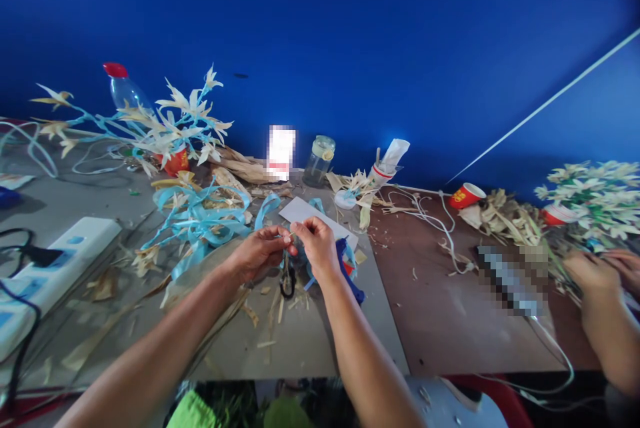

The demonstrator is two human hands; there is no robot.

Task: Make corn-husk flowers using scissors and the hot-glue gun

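Over the middle of the table, my left hand (264, 251) and my right hand (316, 247) meet fingertip to fingertip. Both are closed in a pinch around something small and pale, too small to name. Just beneath them lies a pair of scissors (287, 281) with dark handles. A blue tool that looks like a glue gun (353, 275) rests beside my right wrist, partly hidden by it. Behind my hands is a white card (300, 209). Light blue ribbon (200, 215) is heaped left of my left hand, among dry corn husks (230, 188).
Blue-stemmed husk flowers (185, 111) stand at the back left, near a white power strip (75, 261). A glass jar (320, 161) and a paper cup (383, 173) line the wall. At right, another person's hands (595, 268) work near white flowers (595, 195). White cables (425, 215) cross the table.
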